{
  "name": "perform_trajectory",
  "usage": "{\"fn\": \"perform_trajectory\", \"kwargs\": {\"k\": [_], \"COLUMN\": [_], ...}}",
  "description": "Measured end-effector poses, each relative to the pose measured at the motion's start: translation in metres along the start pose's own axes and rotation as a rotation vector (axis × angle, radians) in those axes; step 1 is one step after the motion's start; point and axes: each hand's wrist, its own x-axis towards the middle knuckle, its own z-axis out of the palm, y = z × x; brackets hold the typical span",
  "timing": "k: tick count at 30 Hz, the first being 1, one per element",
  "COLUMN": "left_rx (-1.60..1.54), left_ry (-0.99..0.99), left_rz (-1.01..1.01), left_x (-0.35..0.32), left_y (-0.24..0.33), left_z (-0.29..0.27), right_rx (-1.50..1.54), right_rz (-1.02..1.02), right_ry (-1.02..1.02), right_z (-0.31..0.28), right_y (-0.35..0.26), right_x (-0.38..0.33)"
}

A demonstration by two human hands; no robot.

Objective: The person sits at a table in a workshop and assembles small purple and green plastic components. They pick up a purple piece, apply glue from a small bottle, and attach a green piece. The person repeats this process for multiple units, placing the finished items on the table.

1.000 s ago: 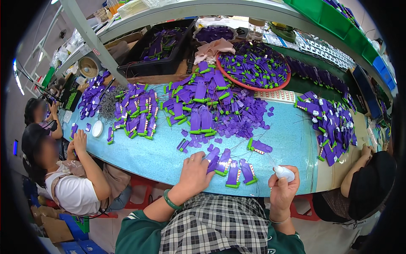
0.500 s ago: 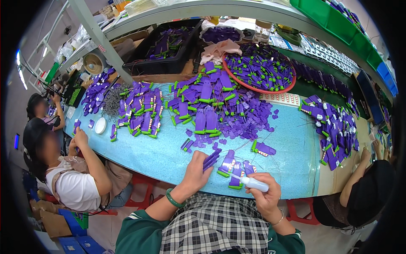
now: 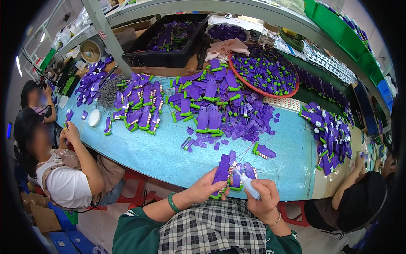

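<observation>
My left hand (image 3: 206,186) grips a flat purple part with a green end (image 3: 223,171) just above the table's near edge. A striped strip runs along that part's right side. In my right hand (image 3: 264,199) is a small pale squeeze bottle (image 3: 250,188), its thin nozzle pointing up and left. The nozzle tip is close to the held part; whether it touches cannot be made out. Two similar purple-and-green parts (image 3: 248,170) lie beside the bottle, partly covered by it. A single purple-and-green part (image 3: 264,151) rests farther out to the right.
Ahead on the blue tabletop (image 3: 169,166) is a large heap of purple parts (image 3: 211,97). A red basket (image 3: 297,89) and a black bin (image 3: 171,60) of such parts stand behind it. More parts (image 3: 332,139) are piled right. Co-workers sit at left (image 3: 69,175) and right (image 3: 359,201).
My left hand has moved slightly right and down and now holds a purple-and-green part; the several small purple pieces it held no longer show clearly. The bottle has tipped more upright.
</observation>
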Motion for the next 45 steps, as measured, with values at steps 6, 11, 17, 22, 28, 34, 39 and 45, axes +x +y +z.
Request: {"fn": "perform_trajectory", "kwargs": {"k": [6, 11, 17, 22, 28, 34, 39, 45], "left_rx": [-0.040, -0.012, 0.030, 0.195, 0.427, 0.598, 0.349, -0.142], "left_ry": [-0.019, -0.044, -0.046, 0.020, 0.072, 0.150, 0.076, -0.016], "left_rz": [0.020, 0.032, 0.066, 0.078, 0.094, 0.168, 0.119, 0.108], "left_x": [0.000, -0.002, -0.002, 0.001, 0.002, 0.002, 0.002, 0.003], "left_y": [-0.003, -0.002, -0.007, -0.012, -0.009, -0.008, -0.011, -0.007], "left_z": [0.002, -0.002, -0.001, -0.001, 0.005, 0.008, 0.002, -0.002], "right_rx": [-0.030, -0.031, -0.031, -0.030, -0.038, -0.059, -0.051, -0.020], "right_rz": [0.013, 0.001, -0.014, -0.032, -0.052, -0.061, -0.073, -0.065], "right_ry": [-0.029, -0.043, -0.043, -0.001, -0.029, -0.054, -0.040, -0.041], "right_z": [0.001, 0.003, 0.004, 0.002, 0.002, 0.001, 0.001, 0.001], "right_y": [-0.003, -0.004, -0.003, -0.006, -0.006, -0.006, -0.007, -0.007], "right_x": [0.002, 0.005, 0.005, 0.002, 0.004, 0.005, 0.006, 0.002]}}
